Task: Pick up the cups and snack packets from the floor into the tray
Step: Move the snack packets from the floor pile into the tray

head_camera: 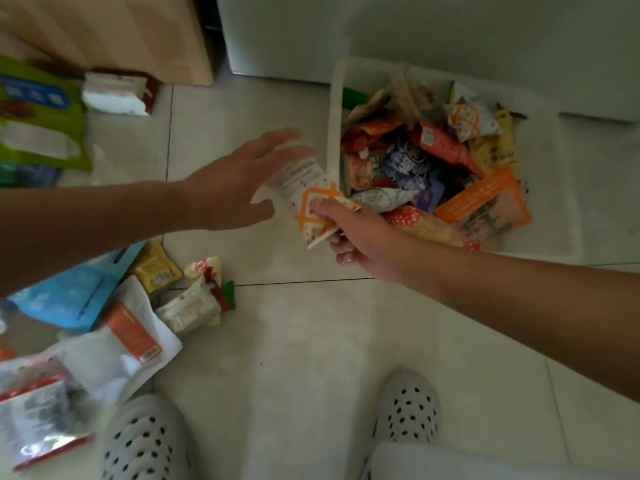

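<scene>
My right hand (349, 237) grips a white snack packet with orange trim (308, 192) just left of the white tray (334, 109). The tray stands on the floor at the upper right and is heaped with several snack packets (433, 161). My left hand (239, 181) hovers with its fingers spread next to the held packet's far end; whether it touches the packet I cannot tell. More packets lie on the floor at the lower left: a yellow one (157, 268), a white and red one (194, 303), a blue bag (69, 296), a white and orange pouch (128, 341). No cups show.
A wooden cabinet (114, 32) and a white appliance front (415, 29) stand at the back. Green and white packs (41, 112) lie at the far left. My two white perforated shoes (405, 407) are at the bottom, on pale floor tiles (294, 341).
</scene>
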